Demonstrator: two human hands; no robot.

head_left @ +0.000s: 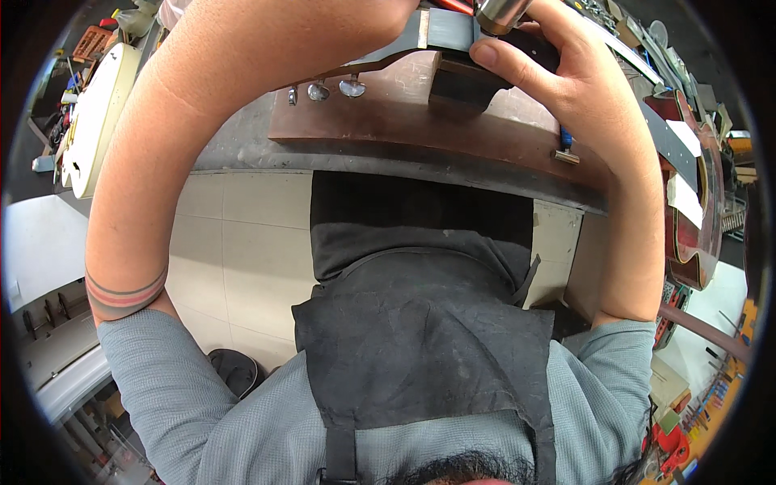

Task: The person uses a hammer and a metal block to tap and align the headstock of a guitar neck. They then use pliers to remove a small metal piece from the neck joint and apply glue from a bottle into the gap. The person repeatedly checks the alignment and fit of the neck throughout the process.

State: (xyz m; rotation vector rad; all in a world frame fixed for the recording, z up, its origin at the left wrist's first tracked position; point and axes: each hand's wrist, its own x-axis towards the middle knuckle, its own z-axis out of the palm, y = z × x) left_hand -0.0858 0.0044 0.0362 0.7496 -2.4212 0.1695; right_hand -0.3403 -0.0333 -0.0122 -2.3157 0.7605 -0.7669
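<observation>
A guitar neck [449,30] with a dark surface and a pale nut lies across the top of the view. Several silver tuning pegs [352,86] stick out along its near edge. Below it a black block [465,87] stands on a brown board [356,125]. My right hand [570,69] curls round the neck's right part, thumb on the near side, fingers beyond; its fingertips are partly hidden. Close to that thumb is a silver metal cylinder [502,14], cut off by the top edge. Only the back part of my left hand [372,20] shows above the headstock; its fingers are hidden.
A blue-handled tool [566,147] with a metal end is by my right wrist. A cream guitar body [101,121] stands at the left, a red guitar [693,194] at the right. My black apron [420,339] faces the bench edge. Tools crowd the right rim.
</observation>
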